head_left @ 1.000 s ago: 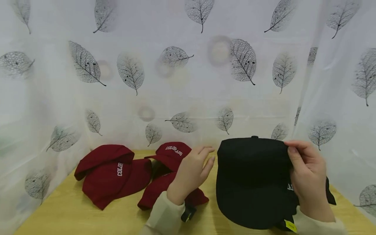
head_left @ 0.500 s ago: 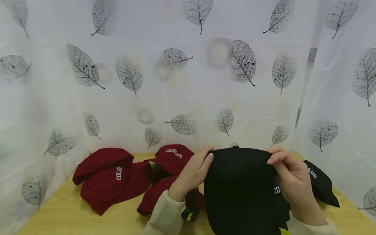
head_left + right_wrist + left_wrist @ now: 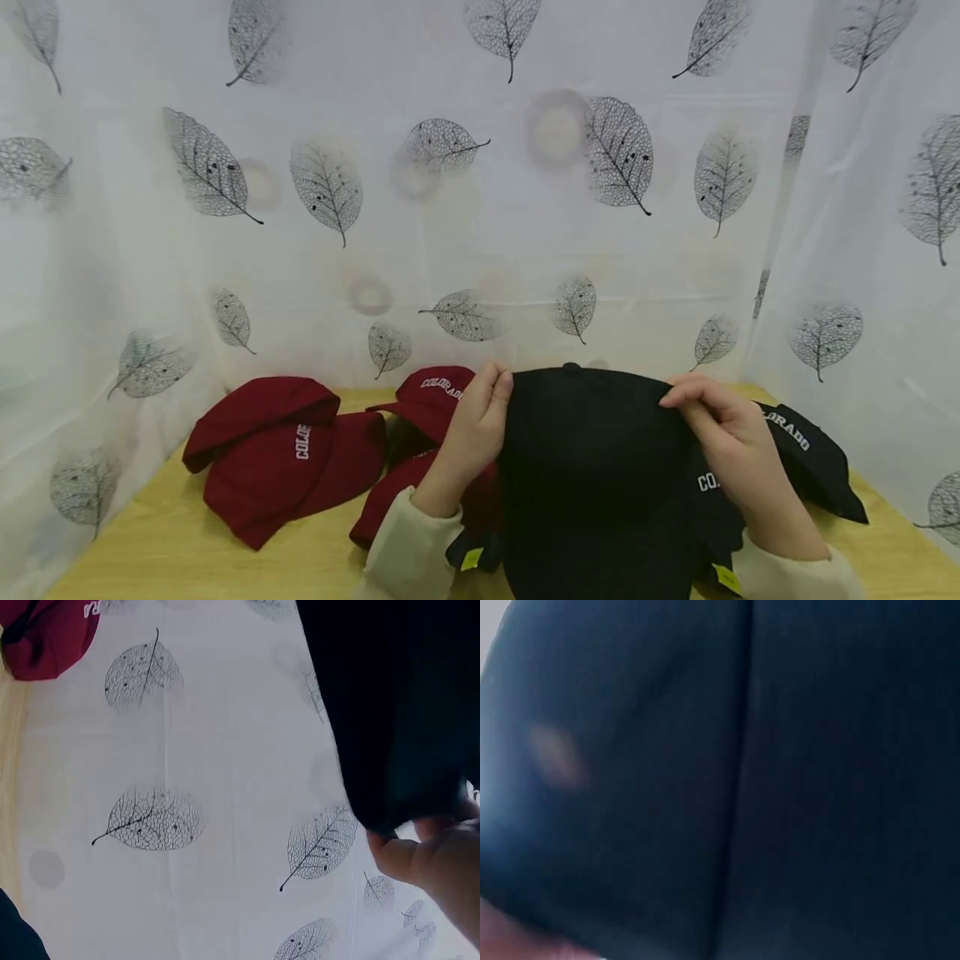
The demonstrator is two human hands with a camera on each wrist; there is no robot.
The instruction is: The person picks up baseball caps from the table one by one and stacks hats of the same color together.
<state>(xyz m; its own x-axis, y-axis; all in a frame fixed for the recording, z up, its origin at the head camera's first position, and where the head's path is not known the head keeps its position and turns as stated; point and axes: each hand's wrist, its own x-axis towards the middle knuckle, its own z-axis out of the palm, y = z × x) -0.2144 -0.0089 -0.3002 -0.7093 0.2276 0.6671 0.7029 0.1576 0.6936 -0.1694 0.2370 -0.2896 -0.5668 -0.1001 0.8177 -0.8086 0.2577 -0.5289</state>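
Note:
A black baseball cap hangs in front of me, its top button at the upper edge. My left hand pinches its upper left corner between thumb and fingers. At the upper right corner my right hand pinches the fabric, thumb and forefinger meeting on the edge. In the left wrist view the dark cap cloth with a seam fills nearly everything. The right wrist view has the cap's edge held at its lower corner by the right fingers.
Red caps lettered COLORADO lie at the left, one cap nearest the side and another behind my left hand. More black caps rest beyond my right hand. The wooden table meets a leaf-print curtain behind.
My left hand has come to the cap's left corner and taken hold. Both hands and the cap have shifted left, uncovering a lettered black cap at the right.

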